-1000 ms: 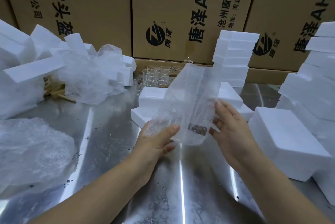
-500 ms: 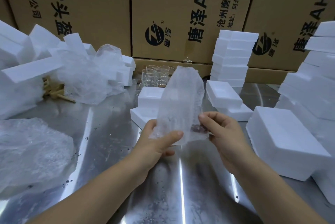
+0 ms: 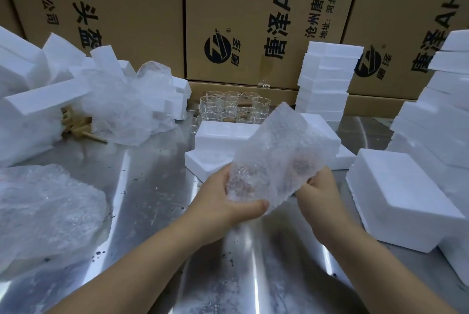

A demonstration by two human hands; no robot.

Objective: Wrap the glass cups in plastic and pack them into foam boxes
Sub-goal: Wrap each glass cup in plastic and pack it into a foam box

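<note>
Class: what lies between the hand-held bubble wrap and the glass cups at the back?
In the head view, white foam boxes lie on the metal table between the bubble wrap and the glass cups.

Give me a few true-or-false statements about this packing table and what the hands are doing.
1. The left hand and the right hand both hold the bubble wrap. True.
2. Unwrapped glass cups stand at the back of the table, in front of the cardboard boxes. True.
3. The table is made of wood. False: its top is shiny metal.
4. A foam stack rises to the right of the glass cups. True.
5. The cardboard boxes are plain and unprinted. False: they carry large black characters and a round logo.
</note>
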